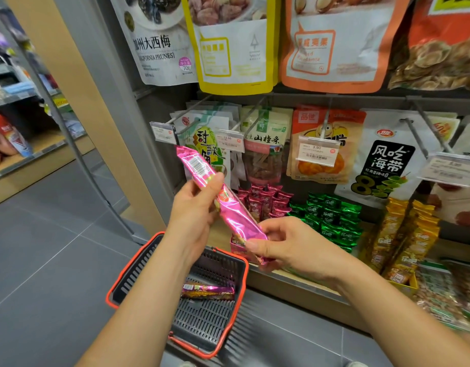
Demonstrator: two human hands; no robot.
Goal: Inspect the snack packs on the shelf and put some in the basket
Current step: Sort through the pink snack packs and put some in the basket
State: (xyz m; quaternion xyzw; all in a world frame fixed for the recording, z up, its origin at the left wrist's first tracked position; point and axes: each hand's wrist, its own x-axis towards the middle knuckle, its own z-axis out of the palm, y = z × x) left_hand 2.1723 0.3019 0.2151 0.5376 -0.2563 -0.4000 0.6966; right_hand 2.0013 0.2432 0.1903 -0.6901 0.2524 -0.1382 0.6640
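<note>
While your left hand (194, 207) grips the pink pack (236, 218) mid-length and your right hand (287, 245) pinches its lower end, it hangs tilted above the basket (138, 271), which holds a second pack (207, 291). Release early and the slick foil could slip, landing on the floor (56, 234) beside the rim.

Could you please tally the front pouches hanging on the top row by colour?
White pouch: 1
Yellow pouch: 1
Orange pouch: 1
Red pouch: 1, cut off by the frame edge
Total: 4
</note>
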